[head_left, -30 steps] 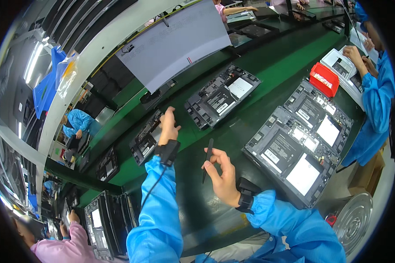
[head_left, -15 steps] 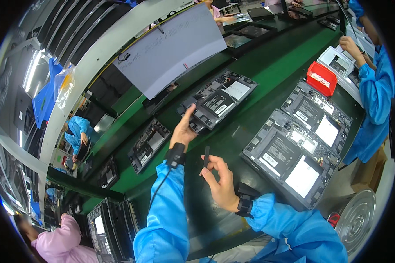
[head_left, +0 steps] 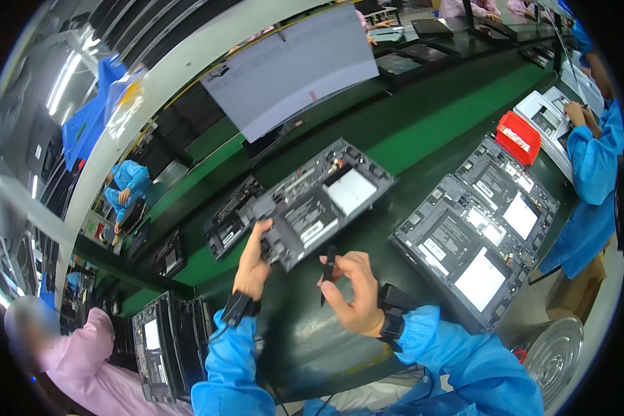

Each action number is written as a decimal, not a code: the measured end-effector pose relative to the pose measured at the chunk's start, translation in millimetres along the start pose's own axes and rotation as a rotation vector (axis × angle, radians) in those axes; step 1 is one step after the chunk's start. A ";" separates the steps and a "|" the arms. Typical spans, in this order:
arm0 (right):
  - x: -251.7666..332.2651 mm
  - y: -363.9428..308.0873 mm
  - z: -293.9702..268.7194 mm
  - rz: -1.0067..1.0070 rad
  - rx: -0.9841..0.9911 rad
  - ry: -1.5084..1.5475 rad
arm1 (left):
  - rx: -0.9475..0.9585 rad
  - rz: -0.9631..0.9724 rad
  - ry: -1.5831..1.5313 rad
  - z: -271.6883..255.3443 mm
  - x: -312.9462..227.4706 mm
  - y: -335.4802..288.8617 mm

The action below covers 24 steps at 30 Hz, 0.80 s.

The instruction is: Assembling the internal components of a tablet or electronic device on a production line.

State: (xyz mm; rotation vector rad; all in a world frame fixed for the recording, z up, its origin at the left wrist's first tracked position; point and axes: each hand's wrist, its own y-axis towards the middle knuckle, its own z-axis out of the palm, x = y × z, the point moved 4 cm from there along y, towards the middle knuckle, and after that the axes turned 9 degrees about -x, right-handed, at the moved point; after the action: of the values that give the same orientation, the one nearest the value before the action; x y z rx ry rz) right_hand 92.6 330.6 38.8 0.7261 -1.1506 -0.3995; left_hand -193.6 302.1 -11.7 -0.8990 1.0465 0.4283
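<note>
My left hand (head_left: 252,269) grips the near left corner of an opened laptop base (head_left: 299,195), thumb on top. The base is tilted; its black battery, a white panel and circuit boards show. In my right hand (head_left: 357,295) a slim black stick-shaped tool (head_left: 329,266) is pinched between thumb and fingers, its thin end pointing down. The tool is close to the base's near edge. Behind the held base, another laptop base (head_left: 223,236) is partly covered by it.
At right lie stacked opened laptop bases (head_left: 433,281), with a red bin (head_left: 518,137) of small white parts behind them. More laptop bases (head_left: 158,333) stand on edge at near left. A co-worker in a blue sleeve (head_left: 593,156) works at far right. A pale board (head_left: 295,76) hangs over the line.
My left hand has drawn the laptop base nearer and to the left, lifting and tilting it. My right hand has shifted slightly right, still holding the tool, whose thin end now points down.
</note>
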 end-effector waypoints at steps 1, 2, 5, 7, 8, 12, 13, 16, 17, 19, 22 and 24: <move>10.9 3.2 -3.1 -0.039 0.045 -0.009 | -0.011 -0.029 -0.043 -32.1 7.3 -11.6; 21.5 6.6 -8.9 -0.035 0.050 0.016 | -0.017 -0.036 -0.106 -36.6 5.9 -48.2; 51.7 -5.5 -19.4 0.168 0.034 0.189 | -0.117 -0.057 -0.180 -100.8 31.0 -132.1; 59.2 -13.5 -32.0 0.187 0.125 0.065 | -0.236 -0.153 -0.243 -145.0 62.6 -175.3; 53.7 -22.6 -37.9 0.306 0.096 0.043 | -0.304 -0.143 -0.209 -169.1 80.1 -185.3; 29.5 -42.2 -35.3 0.735 0.122 0.093 | -0.250 0.271 0.052 -171.0 84.0 -209.9; 20.8 -50.7 -34.0 0.795 0.126 0.115 | -0.344 0.431 0.121 -159.3 77.2 -221.4; 16.2 -73.5 -43.5 0.767 0.089 0.124 | -0.551 0.843 0.855 -161.0 75.6 -242.9; 19.9 -80.9 -49.3 0.729 0.058 0.108 | -0.368 0.815 0.712 -169.6 88.3 -248.7; 29.1 -94.9 -50.7 0.711 0.017 0.115 | -0.153 0.660 0.482 -158.5 97.9 -267.4; 38.3 -96.1 -38.9 0.712 -0.031 0.121 | -0.165 0.588 0.242 -143.9 101.8 -280.1; 38.5 -86.3 -32.7 0.723 -0.037 0.060 | -0.149 0.637 0.296 -145.5 96.4 -272.4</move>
State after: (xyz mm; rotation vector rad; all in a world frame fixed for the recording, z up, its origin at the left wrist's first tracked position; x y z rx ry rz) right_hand 143.7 255.2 -2.6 0.2503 -1.2598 0.2092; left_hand -42.5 16.0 -9.0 -0.7575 1.5941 0.9325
